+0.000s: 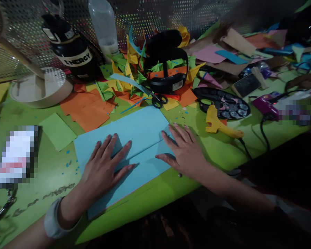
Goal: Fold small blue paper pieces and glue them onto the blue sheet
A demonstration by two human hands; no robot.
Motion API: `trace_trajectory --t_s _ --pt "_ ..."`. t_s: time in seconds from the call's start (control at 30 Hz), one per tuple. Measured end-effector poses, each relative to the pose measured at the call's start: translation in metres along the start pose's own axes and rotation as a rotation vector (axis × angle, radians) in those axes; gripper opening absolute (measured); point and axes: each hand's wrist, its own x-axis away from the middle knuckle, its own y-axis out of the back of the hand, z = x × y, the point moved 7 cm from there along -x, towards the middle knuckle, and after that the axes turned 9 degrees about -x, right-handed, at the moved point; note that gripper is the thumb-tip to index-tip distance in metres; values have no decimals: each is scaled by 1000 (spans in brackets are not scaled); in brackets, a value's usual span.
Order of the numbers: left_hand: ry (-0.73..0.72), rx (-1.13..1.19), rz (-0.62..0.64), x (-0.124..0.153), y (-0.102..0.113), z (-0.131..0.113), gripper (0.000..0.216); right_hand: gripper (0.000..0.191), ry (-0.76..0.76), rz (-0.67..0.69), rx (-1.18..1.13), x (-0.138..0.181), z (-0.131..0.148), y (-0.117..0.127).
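Observation:
A sheet of light blue paper point(134, 128) lies on the green table, with a line like a crease or edge running lengthwise across its middle. My left hand point(106, 160) rests flat on the paper's left half, fingers spread. At its right end, my right hand point(182, 148) presses down with the fingers stretched out and the thumb apart. Neither hand grasps anything. Just beyond the paper's far edge are black-handled scissors point(159, 100), their blades pointing left toward a heap of folded paper pieces point(129, 79).
Orange paper point(90, 109) and a green piece point(58, 131) lie left of the sheet. A yellow glue gun point(217, 126) and a black round palette point(230, 103) sit to the right. A phone point(15, 155), a black bottle point(75, 55) and a round-based stand point(41, 91) are at the left.

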Motion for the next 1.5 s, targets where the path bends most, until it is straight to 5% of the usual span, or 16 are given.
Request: trace_trajectory --t_s 0.27,0.6,1.3,1.5 --pt "-95 -27 -43 -5 2 -3 58 78 66 31 15 -3 5 -1" --pt "-217 7 68 -12 3 1 63 92 87 144 -3 -2 -4 -11" --pt "-116 109 128 -15 -3 4 57 95 -18 156 -27 2 -23 3" --pt "-132 109 143 -15 4 1 58 95 163 114 -139 -24 18 18"
